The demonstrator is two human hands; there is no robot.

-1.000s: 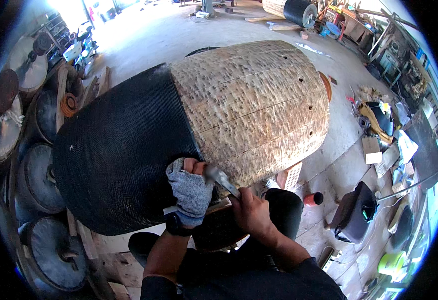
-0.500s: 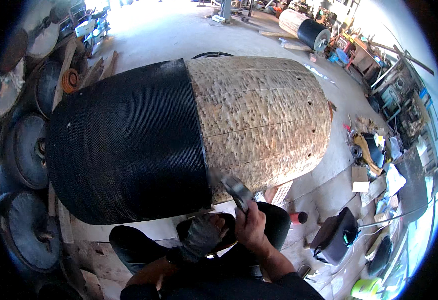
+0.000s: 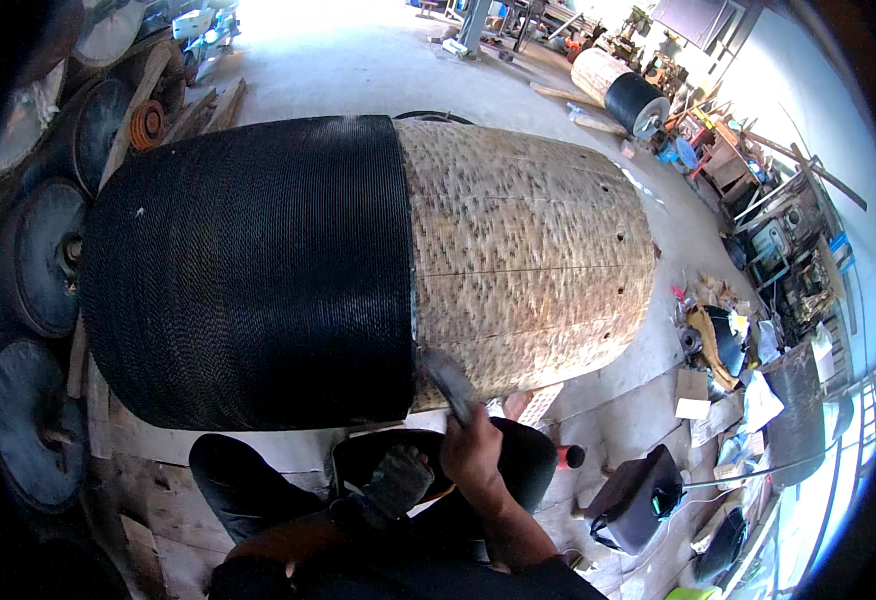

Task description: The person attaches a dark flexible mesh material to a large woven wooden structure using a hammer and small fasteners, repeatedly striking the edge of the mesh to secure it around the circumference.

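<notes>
Black woven cord covered the nine o'clock half of a large barrel-shaped drum body (image 3: pixel 358 270), which lay on its side across the middle of the view; the three o'clock half showed bare, chip-marked wood. A person sat at six o'clock below it. The right hand (image 3: pixel 473 450) was closed tight around the handle of a small hammer-like tool (image 3: pixel 448 378), whose blurred head sat just at the lower edge of the drum, right where the black winding met the bare wood. The left hand (image 3: pixel 398 480), in a grey glove, was curled loosely and held nothing that I could make out; it hung just beside the right hand, apart from the drum. Round dark discs (image 3: pixel 33 260) stood stacked at nine o'clock, a dark bag (image 3: pixel 633 495) lay at four o'clock, and a second drum (image 3: pixel 618 95) rested far off at one o'clock.

Judging from this, the work was tapping the last turn of cord snug. Doing it well would call for short, light blows aimed along the seam, a firm grip low on the handle, and the gloved hand kept clear of the striking line.
</notes>
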